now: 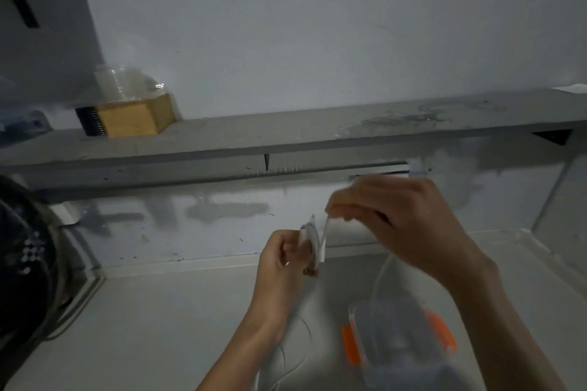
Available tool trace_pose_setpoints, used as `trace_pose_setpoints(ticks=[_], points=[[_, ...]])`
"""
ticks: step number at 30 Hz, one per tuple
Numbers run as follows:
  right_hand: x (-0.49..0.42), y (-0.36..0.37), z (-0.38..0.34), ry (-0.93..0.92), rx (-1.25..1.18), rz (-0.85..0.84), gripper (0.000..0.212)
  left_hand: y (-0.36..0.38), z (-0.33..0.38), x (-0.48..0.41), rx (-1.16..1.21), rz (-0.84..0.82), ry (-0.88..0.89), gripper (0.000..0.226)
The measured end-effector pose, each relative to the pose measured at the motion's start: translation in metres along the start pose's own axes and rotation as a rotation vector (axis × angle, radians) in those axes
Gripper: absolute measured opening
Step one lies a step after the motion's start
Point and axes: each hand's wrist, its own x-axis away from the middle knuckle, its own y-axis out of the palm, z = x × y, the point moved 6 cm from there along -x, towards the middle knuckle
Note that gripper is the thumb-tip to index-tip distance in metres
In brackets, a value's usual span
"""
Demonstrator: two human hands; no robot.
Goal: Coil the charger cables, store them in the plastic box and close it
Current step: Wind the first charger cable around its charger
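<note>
**Desk:** What's in the frame?

**Photographer:** A person's two bare hands, raised above a pale surface (158, 311), work a white charger cable (313, 240). The left hand (281, 260) has its fingers curled round a small bundle of loops. The right hand (400, 225), just beside it and slightly higher, pinches a strand of the same cable between thumb and fingertips (that hand is motion-blurred, so the exact pinch is hard to read).

**Desk:** And the container?

**Photographer:** The plastic box (400, 343), clear with orange clasps (351, 347) along its sides, sits on the surface below the right forearm. It's blurred, so I cannot tell whether its lid is on. One length of the cable hangs from the right hand down toward the box, and loose strands lie on the surface under the left wrist.

**Desk:** Background?

**Photographer:** A grey shelf (286, 136) on the wall carries a wooden block (136, 120) at its left end.
</note>
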Motion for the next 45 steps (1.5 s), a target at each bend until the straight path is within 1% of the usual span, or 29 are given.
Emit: trace_pose_setpoints(ticks=[2, 3, 6, 7, 8, 9, 11, 12, 13, 15, 18, 19, 20, 22, 23, 24, 25, 26, 28, 30, 31, 33, 35, 36, 37, 39, 42, 45], points=[[-0.016, -0.004, 0.026, 0.034, -0.01, 0.054, 0.014, 0.009, 0.02, 0.02, 0.028, -0.105, 0.087, 0.027], [-0.02, 0.0, 0.041, 0.081, -0.061, 0.055, 0.014, 0.011, 0.031, 0.028, 0.033, -0.147, 0.139, 0.03], [-0.012, 0.041, 0.084, 0.36, -0.317, -0.026, 0.013, 0.004, 0.061, 0.036, -0.039, -0.152, 0.259, 0.022], [-0.002, 0.061, 0.093, 0.429, -0.351, -0.041, 0.013, 0.001, 0.068, 0.036, -0.068, -0.173, 0.28, 0.023], [0.01, 0.08, 0.097, 0.475, -0.334, -0.06, 0.013, 0.001, 0.074, 0.037, -0.099, -0.219, 0.295, 0.025], [0.021, 0.098, 0.099, 0.522, -0.338, -0.088, 0.017, 0.004, 0.079, 0.039, -0.12, -0.282, 0.302, 0.027], [0.045, 0.125, 0.101, 0.671, -0.43, -0.116, 0.036, 0.008, 0.089, 0.046, -0.121, -0.363, 0.306, 0.03], [0.052, 0.13, 0.1, 0.699, -0.472, -0.092, 0.041, 0.008, 0.095, 0.046, -0.102, -0.351, 0.319, 0.033], [0.058, 0.133, 0.098, 0.683, -0.524, -0.053, 0.04, 0.005, 0.1, 0.043, -0.072, -0.314, 0.336, 0.033], [0.067, 0.135, 0.094, 0.654, -0.598, -0.049, 0.031, -0.006, 0.107, 0.031, -0.033, -0.201, 0.366, 0.027], [0.08, 0.143, 0.08, 0.636, -0.674, -0.231, 0.019, -0.022, 0.104, 0.006, -0.016, -0.064, 0.348, 0.024], [0.08, 0.143, 0.073, 0.62, -0.741, -0.246, 0.02, -0.024, 0.102, -0.001, -0.023, -0.029, 0.339, 0.023], [0.076, 0.139, 0.064, 0.592, -0.843, -0.237, 0.027, -0.024, 0.098, -0.007, -0.036, -0.001, 0.332, 0.022], [0.06, 0.13, 0.042, 0.59, -1.147, -0.216, 0.041, -0.019, 0.09, -0.016, -0.063, 0.038, 0.319, 0.023], [0.052, 0.128, 0.031, 0.607, -1.271, -0.216, 0.043, -0.017, 0.085, -0.021, -0.07, 0.057, 0.31, 0.023], [0.045, 0.127, 0.021, 0.623, -1.336, -0.214, 0.041, -0.016, 0.08, -0.026, -0.068, 0.076, 0.298, 0.024], [0.041, 0.127, 0.014, 0.642, -1.312, -0.208, 0.037, -0.017, 0.076, -0.031, -0.059, 0.098, 0.282, 0.024], [0.039, 0.127, 0.01, 0.66, -1.233, -0.197, 0.032, -0.02, 0.072, -0.036, -0.065, 0.13, 0.275, 0.024], [0.044, 0.124, 0.009, 0.677, -1.016, -0.193, 0.022, -0.031, 0.066, -0.048, -0.145, 0.218, 0.294, 0.024], [0.048, 0.11, 0.006, 0.635, -0.78, -0.23, 0.021, -0.042, 0.06, -0.054, -0.223, 0.262, 0.296, 0.024], [0.045, 0.099, 0.003, 0.574, -0.627, -0.239, 0.019, -0.045, 0.056, -0.054, -0.261, 0.248, 0.284, 0.023], [0.029, 0.073, 0.003, 0.427, -0.328, -0.204, 0.017, -0.042, 0.047, -0.045, -0.344, 0.161, 0.268, 0.022], [0.007, 0.047, 0.007, 0.299, -0.082, -0.104, 0.014, -0.033, 0.044, -0.028, -0.376, 0.045, 0.283, 0.024], [-0.003, 0.037, 0.01, 0.246, 0.0, -0.042, 0.013, -0.029, 0.046, -0.019, -0.37, -0.005, 0.297, 0.026], [-0.012, 0.028, 0.013, 0.21, 0.034, 0.021, 0.011, -0.025, 0.05, -0.011, -0.36, -0.05, 0.313, 0.028], [-0.023, 0.019, 0.022, 0.178, -0.031, 0.086, 0.01, -0.019, 0.061, 0.003, -0.342, -0.134, 0.338, 0.031], [-0.032, 0.028, 0.044, 0.228, -0.318, 0.04, 0.01, -0.016, 0.083, 0.017, -0.289, -0.228, 0.366, 0.035], [-0.025, 0.054, 0.056, 0.314, -0.62, 0.004, 0.017, -0.015, 0.095, 0.021, -0.191, -0.279, 0.363, 0.03]])
